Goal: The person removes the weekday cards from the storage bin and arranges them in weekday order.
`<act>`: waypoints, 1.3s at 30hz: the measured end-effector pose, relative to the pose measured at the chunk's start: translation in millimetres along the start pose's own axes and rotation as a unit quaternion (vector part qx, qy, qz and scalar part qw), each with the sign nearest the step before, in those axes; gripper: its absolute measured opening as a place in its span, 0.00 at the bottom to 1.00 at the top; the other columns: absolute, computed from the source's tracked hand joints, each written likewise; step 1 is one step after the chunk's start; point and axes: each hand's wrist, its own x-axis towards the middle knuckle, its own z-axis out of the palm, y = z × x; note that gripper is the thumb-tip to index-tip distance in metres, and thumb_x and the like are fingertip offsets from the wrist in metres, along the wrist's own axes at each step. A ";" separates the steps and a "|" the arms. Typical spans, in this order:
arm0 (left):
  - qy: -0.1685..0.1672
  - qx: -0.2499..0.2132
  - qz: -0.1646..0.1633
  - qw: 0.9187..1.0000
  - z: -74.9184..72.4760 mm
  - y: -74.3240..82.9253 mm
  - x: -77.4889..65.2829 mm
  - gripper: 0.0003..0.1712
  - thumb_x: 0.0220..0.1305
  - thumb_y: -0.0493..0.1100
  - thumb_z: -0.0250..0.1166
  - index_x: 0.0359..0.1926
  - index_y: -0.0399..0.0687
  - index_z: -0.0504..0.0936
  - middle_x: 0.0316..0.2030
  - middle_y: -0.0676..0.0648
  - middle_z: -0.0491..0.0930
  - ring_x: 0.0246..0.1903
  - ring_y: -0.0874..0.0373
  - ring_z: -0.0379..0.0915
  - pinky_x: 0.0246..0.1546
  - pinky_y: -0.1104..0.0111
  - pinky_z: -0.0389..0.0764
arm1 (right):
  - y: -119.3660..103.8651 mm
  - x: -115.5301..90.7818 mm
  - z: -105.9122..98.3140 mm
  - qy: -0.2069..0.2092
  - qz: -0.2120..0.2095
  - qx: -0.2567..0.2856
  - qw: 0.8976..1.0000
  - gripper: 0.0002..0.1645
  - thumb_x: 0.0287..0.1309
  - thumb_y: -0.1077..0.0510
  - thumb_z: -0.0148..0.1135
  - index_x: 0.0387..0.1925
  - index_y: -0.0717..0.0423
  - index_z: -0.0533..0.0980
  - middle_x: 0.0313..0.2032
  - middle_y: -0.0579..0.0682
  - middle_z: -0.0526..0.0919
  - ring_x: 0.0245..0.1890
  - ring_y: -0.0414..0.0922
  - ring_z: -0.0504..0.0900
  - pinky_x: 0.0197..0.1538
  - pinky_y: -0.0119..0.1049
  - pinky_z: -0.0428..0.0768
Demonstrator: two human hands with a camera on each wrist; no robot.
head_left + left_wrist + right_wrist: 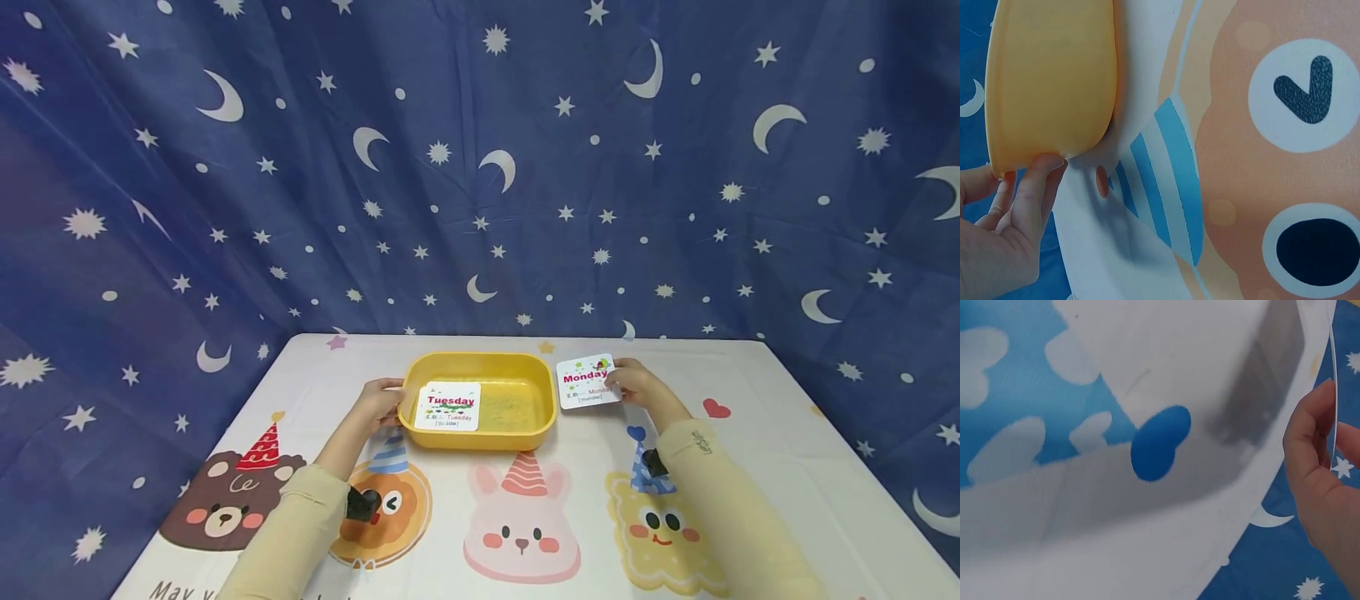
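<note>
At its left end, the yellow plastic tray (517,408) is held by my left hand (380,402); in the left wrist view the thumb lies against the tray's outer wall (1054,81) and fingers reach its rim. A white card printed "Tuesday" (450,407) lies in the left part of the tray; a further edge shows beside it, but I cannot tell how many cards are there. Just right of the tray, my right hand (633,382) pinches a white "Monday" card (585,382) by its right edge. The right wrist view has that card edge-on between thumb and fingers, above the cloth.
A white tablecloth with printed cartoon figures, such as a pink rabbit (522,533) and a brown bear (228,508), covers the table. Behind and on both sides hangs a dark blue curtain (465,167) with moons and stars.
</note>
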 end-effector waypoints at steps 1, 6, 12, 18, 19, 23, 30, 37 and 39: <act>0.000 0.000 -0.002 1.000 0.4 -0.1 0.1 0.24 0.68 0.34 0.50 0.63 0.33 0.65 0.53 0.30 0.73 0.29 0.59 0.79 0.31 0.67 0.86 | 3.8 6.3 -1.8 0.005 0.006 0.001 1.000 0.43 0.52 0.73 0.52 0.69 0.69 0.49 0.54 0.65 0.70 0.45 0.49 0.75 0.51 0.42 0.81; -0.003 -0.004 -0.005 1.000 0.5 -1.5 1.7 0.25 0.67 0.34 0.51 0.64 0.34 0.64 0.53 0.30 0.73 0.29 0.59 0.79 0.30 0.68 0.86 | -4.2 -3.9 11.8 0.033 0.029 -0.031 0.999 0.42 0.55 0.73 0.47 0.70 0.70 0.45 0.57 0.67 0.68 0.46 0.50 0.74 0.54 0.43 0.80; -0.005 -0.007 -0.006 1.000 -3.2 1.6 2.3 0.25 0.67 0.34 0.51 0.65 0.34 0.63 0.52 0.32 0.73 0.29 0.59 0.79 0.30 0.68 0.85 | 20.7 51.7 0.5 0.074 0.035 -0.086 0.993 0.41 0.48 0.72 0.54 0.65 0.74 0.53 0.51 0.67 0.72 0.42 0.51 0.75 0.42 0.39 0.82; -0.004 0.002 -0.009 1.000 -3.8 1.5 2.3 0.25 0.67 0.34 0.51 0.65 0.34 0.63 0.54 0.31 0.73 0.28 0.60 0.79 0.27 0.70 0.85 | 79.8 137.3 -21.4 0.185 0.046 -0.206 0.960 0.42 0.41 0.61 0.68 0.59 0.71 0.63 0.51 0.66 0.74 0.44 0.57 0.76 0.40 0.44 0.83; -0.005 0.002 -0.009 1.000 -3.4 1.0 2.4 0.25 0.67 0.34 0.51 0.65 0.34 0.64 0.54 0.31 0.73 0.29 0.59 0.79 0.27 0.70 0.85 | 84.1 141.1 -21.6 0.198 0.049 -0.220 0.954 0.43 0.42 0.59 0.69 0.60 0.70 0.63 0.54 0.66 0.73 0.47 0.58 0.75 0.45 0.46 0.83; -0.008 -0.001 -0.007 1.000 -1.8 0.1 2.3 0.25 0.67 0.34 0.50 0.65 0.33 0.63 0.56 0.29 0.71 0.31 0.58 0.80 0.28 0.69 0.85 | 72.8 112.0 -10.3 0.222 0.042 -0.263 0.938 0.45 0.44 0.56 0.71 0.62 0.68 0.63 0.57 0.66 0.73 0.53 0.60 0.74 0.54 0.50 0.79; -0.003 -0.006 -0.012 1.000 -0.9 -1.2 1.3 0.25 0.67 0.33 0.51 0.64 0.34 0.64 0.52 0.30 0.73 0.30 0.58 0.79 0.28 0.69 0.85 | 23.4 47.0 23.1 0.236 0.074 -0.280 0.927 0.42 0.42 0.56 0.73 0.57 0.71 0.66 0.51 0.68 0.75 0.52 0.63 0.72 0.56 0.54 0.75; -0.004 -0.001 -0.011 1.000 -1.4 -0.3 1.9 0.25 0.67 0.34 0.51 0.64 0.34 0.64 0.54 0.31 0.73 0.30 0.59 0.79 0.28 0.69 0.85 | -2.1 8.1 39.8 0.223 0.089 -0.285 0.928 0.46 0.45 0.58 0.71 0.58 0.77 0.57 0.53 0.73 0.68 0.55 0.67 0.67 0.62 0.57 0.68; -0.006 0.000 -0.010 1.000 -1.1 0.5 1.9 0.25 0.67 0.34 0.50 0.64 0.34 0.64 0.55 0.30 0.72 0.31 0.58 0.79 0.30 0.68 0.86 | 5.6 19.0 33.9 0.219 0.091 -0.288 0.928 0.49 0.43 0.57 0.72 0.59 0.77 0.56 0.53 0.72 0.68 0.54 0.67 0.67 0.61 0.57 0.69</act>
